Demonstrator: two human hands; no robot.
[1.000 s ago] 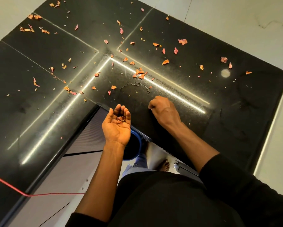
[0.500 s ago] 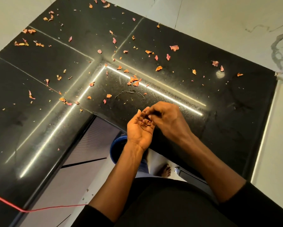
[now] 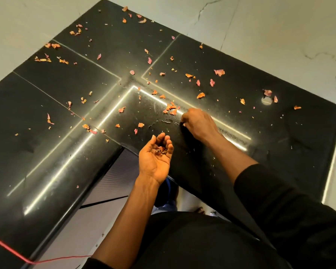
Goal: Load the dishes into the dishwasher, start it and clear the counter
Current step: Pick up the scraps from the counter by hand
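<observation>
Orange-pink dried petal scraps point(image 3: 161, 150) are held as a small pile in the upturned left hand point(image 3: 155, 162), its fingers loosely curled round them, at the edge of the glossy black stone counter point(image 3: 46, 152). The right hand point(image 3: 199, 123) is set fingertips-down beside a cluster; whether anything is pinched cannot be told. Many more are scattered. They would likely be gathered faster if swept into the cupped palm.

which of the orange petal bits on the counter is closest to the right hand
The small heap of orange scraps on the bright strip, just up-left of the right hand; every other scrap lies farther off.
</observation>
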